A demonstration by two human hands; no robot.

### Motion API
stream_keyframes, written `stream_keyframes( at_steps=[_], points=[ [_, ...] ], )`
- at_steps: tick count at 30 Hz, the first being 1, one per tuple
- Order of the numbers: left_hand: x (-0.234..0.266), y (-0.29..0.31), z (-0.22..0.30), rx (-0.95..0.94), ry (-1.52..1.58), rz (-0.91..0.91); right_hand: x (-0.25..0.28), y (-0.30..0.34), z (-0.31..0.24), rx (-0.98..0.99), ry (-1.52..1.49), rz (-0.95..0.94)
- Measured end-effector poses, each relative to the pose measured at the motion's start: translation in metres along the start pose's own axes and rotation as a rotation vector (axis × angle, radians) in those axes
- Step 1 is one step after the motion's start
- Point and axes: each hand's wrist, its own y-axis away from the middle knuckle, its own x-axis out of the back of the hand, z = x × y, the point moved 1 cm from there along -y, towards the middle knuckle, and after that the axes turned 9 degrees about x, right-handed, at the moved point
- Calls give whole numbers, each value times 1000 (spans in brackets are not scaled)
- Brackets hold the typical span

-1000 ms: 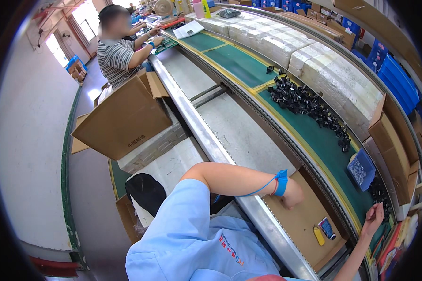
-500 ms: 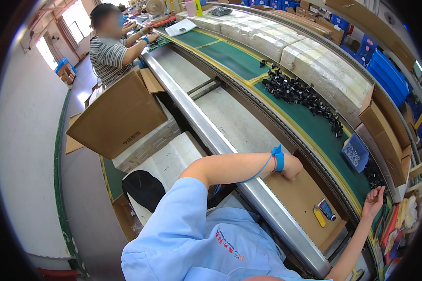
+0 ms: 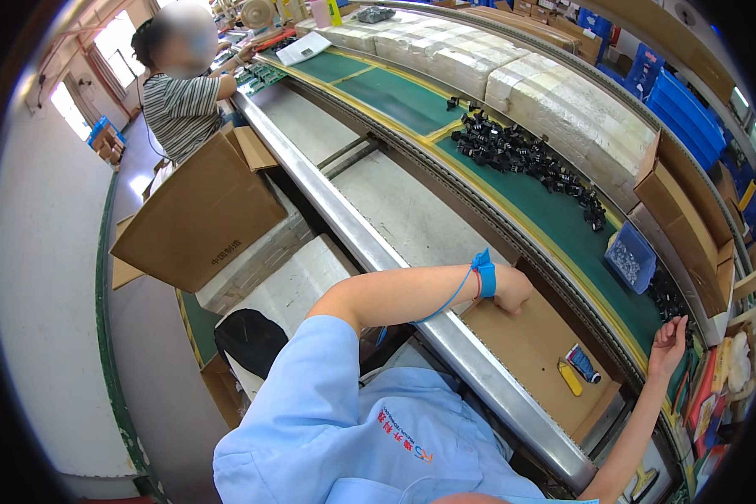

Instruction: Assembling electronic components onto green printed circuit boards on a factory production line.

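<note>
My left hand is closed over the far side of a shallow cardboard box; its curled fingers hide whatever may be in them. A blue strap circles that wrist, with a thin blue cord running from it. At the right, my right hand is raised by the green belt's edge, its fingers bent together. Anything between those fingertips is too small to make out. Just beyond it lie small black parts and a blue bin of small clear pieces. A yellow-handled tool and a small blue-and-dark container rest in the box.
Many more black parts are heaped along the green belt. White foam blocks line its far side. A metal rail runs in front of me. A co-worker sits at the far left beside an open carton.
The whole view has shifted slightly, so most things sit a little further left. Both hands keep nearly the same places and poses. The co-worker's head has turned or leaned a little.
</note>
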Motion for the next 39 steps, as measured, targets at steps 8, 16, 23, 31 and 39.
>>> stream_keyframes(
  at_steps=[8, 16, 23, 31, 39],
  points=[
    [-1, 0, 0, 1, 29, -22, 3, 2, 0, -8, 47, 2],
    [0, 0, 1, -4, 5, -2, 1, 2, 1, 18, 185, -7],
    [28, 32, 4, -18, 108, 115, 9, -8, 8, 10, 218, -32],
    [75, 174, -106, 126, 644, 1124, 0, 10, -12, -50, 205, 18],
    [24, 309, -370, 1141, 203, 1495, -42, -24, -19, 194, 794, -166]
  ],
)
